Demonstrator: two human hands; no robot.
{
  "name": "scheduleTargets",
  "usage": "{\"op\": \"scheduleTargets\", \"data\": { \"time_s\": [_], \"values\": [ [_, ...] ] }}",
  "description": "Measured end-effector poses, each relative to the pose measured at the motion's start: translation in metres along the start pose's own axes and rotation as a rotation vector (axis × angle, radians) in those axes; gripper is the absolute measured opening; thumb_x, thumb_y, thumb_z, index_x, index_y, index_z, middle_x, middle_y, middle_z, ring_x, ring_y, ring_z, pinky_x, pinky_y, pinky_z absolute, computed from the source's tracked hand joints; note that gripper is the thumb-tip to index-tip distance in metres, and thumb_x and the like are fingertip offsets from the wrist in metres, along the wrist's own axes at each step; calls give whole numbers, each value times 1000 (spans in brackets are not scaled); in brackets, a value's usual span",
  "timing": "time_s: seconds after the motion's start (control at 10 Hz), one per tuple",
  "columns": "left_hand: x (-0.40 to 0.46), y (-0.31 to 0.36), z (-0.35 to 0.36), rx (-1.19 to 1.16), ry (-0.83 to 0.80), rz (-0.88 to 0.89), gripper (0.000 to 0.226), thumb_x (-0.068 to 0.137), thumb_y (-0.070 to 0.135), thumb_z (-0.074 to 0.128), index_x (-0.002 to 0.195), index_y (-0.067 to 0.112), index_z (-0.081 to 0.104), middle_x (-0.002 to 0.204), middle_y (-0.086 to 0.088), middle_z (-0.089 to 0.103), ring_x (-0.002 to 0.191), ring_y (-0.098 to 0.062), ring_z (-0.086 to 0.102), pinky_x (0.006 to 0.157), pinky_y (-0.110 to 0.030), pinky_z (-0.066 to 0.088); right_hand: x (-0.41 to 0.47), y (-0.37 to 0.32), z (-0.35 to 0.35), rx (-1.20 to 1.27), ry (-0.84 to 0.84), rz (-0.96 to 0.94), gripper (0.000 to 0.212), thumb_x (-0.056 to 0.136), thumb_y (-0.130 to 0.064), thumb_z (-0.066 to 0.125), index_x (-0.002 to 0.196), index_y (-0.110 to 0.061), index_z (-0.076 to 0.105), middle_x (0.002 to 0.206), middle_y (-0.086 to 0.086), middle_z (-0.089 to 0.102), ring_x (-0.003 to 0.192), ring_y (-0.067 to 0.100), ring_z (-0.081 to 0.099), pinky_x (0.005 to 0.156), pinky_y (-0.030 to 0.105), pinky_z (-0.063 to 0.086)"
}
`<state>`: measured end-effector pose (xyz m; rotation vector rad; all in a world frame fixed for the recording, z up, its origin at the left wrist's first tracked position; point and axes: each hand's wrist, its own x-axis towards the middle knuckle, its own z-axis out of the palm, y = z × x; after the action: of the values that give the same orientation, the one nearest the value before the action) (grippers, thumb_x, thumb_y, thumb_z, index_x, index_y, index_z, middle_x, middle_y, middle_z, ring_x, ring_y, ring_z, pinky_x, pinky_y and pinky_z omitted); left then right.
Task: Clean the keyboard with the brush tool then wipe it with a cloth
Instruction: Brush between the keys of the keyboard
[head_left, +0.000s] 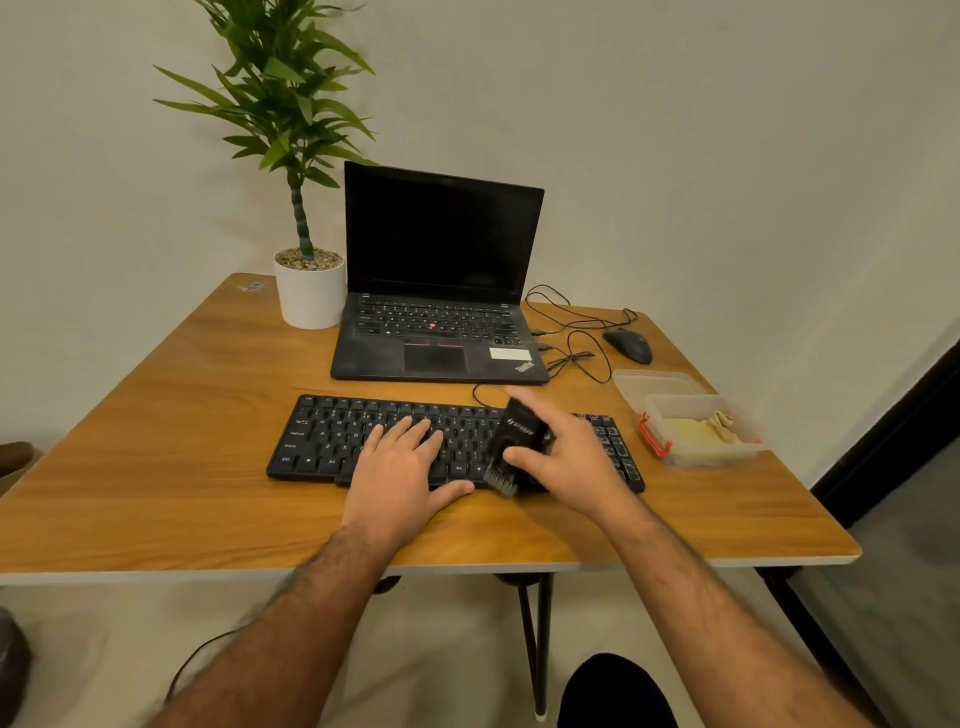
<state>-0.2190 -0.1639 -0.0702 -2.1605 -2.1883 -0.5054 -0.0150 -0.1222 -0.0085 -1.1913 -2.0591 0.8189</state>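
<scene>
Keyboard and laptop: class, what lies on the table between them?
In the head view, only a thin black cable crosses the strip of table between the keyboard and the laptop.

The laptop (439, 291) carries the brand mark "ThinkPad" on the lower right corner of its palm rest. The external keyboard (332, 441) shows legible key legends: Q, W, E, A, S, D, Z, X, "Caps Lock", "Shift", "Ctrl" and "Alt". The brush tool (517, 441) bears a white logo with lettering too blurred to read.
</scene>
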Motion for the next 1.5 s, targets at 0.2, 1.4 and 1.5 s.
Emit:
{"op": "scheduleTargets", "data": {
  "time_s": [0.2,1.4,1.5],
  "values": [
    [-1,1,-1,5,-2,-1,85,88,78,38,154,25,33,162,3,27,152,-15,16,125,-41,5,15,0,-4,-295,139,-12,71,90,-17,69,148,-40,36,137,-3,56,124,13,53,103,33,48],
    [1,0,2,7,-15,-8,87,87,80,35,155,26,31,163,3,25,152,-16,13,125,-41,4,57,15,-3,-220,179,104,72,91,-14,67,150,-38,32,145,2,51,131,21,49,103,38,49],
    [1,0,2,12,-17,-10,87,87,80,35,155,26,30,163,4,25,152,-15,14,125,-41,3,40,11,-2,-248,180,73,71,91,-17,67,150,-39,33,144,0,52,130,19,50,100,36,49]
  ]
}}
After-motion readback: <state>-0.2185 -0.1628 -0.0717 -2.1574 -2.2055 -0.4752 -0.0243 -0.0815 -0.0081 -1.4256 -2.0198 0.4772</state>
